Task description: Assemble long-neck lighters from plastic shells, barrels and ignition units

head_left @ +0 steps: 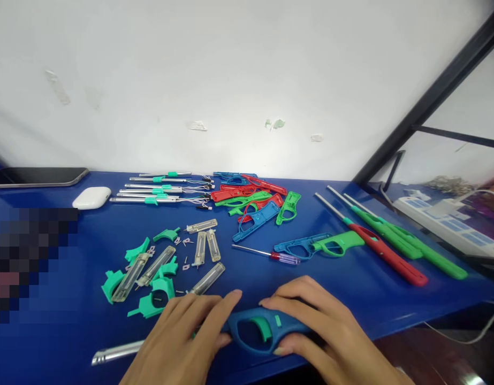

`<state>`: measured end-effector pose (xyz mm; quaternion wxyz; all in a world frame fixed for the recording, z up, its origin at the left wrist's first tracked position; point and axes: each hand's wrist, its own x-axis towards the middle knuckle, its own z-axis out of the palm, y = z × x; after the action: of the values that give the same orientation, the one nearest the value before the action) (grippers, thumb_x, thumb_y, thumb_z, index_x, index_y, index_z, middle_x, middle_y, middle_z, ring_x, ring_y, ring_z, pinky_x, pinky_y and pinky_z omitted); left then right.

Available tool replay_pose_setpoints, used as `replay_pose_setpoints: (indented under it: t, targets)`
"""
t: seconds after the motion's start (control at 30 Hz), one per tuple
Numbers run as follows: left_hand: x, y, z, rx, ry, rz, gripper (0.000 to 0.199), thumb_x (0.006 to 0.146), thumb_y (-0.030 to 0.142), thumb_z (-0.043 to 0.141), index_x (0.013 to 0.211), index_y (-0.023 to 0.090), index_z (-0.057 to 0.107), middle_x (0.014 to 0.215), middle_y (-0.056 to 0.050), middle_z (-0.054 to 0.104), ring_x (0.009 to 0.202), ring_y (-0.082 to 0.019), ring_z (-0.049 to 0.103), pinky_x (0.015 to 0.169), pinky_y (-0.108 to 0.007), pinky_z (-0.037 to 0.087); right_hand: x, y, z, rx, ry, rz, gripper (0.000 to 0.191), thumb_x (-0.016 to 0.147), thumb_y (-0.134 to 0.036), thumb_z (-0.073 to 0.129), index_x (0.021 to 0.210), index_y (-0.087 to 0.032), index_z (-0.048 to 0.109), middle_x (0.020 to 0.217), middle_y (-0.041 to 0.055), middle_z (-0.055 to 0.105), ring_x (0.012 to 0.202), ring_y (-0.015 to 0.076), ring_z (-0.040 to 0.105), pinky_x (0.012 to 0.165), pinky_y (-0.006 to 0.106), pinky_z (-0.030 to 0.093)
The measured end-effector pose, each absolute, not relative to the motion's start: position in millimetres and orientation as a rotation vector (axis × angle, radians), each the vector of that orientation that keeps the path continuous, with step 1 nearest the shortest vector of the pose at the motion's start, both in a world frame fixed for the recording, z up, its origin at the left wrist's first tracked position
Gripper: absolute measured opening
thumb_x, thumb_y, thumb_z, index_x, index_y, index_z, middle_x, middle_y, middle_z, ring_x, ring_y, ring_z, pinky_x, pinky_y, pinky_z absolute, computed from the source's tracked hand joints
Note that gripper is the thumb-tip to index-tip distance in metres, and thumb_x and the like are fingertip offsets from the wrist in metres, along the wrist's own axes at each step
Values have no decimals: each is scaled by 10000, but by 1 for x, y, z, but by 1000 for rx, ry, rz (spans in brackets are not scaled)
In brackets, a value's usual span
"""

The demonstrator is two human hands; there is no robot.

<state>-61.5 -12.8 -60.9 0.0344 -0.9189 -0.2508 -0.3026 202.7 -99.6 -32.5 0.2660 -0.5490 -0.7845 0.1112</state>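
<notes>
We faced a plain white wall (230, 64), with a glossy blue worktop (257, 278) running along its foot. Reading the clock from the middle of our view, a long white power strip (451, 222) lay at three o'clock. Our left hand (190, 331) and right hand (319, 321), at six and five o'clock, were both clamped on a blue plastic lighter handle (286, 329) with a looped guard and a green trigger, held low over the worktop's near edge. A silver metal tube (118, 353) stuck out past our left hand at seven o'clock; our fingers hid where it met the handle.

Towards four o'clock lay one red and two green plastic lighters (385, 250) with slim metal barrels. At nine o'clock we had a row of wired silver tubes with green collars (158, 187). Loose red, green and blue handle shells (263, 216) spread around the centre. A purple-handled screwdriver (286, 259) lay between five and six o'clock; clear plastic fuel tanks (156, 266) and curved green plastic pieces (152, 305) were scattered towards eight.
</notes>
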Motion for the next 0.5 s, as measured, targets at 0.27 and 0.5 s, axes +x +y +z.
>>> replay_pose_setpoints:
  t: [0.27,0.5]
  targets:
    - [-57,-13,-56,-2774,-862,-979,335,1175,411,295,1306,303,583,1022,48,815,869,-170,797,766,-301,632,202,-102,-34,-1521,-2079,364,287,1050,-385,669,1337,-383,653,1195,-9,728,1080,174,712,936,282,616]
    - [-55,-14,-53,-2736,-878,-971,361,1176,397,276,1307,296,597,1014,44,820,879,-171,802,782,-278,637,205,-107,-32,-1517,-1921,544,272,1073,-451,606,1329,-381,667,1221,19,686,1084,182,707,956,268,597]
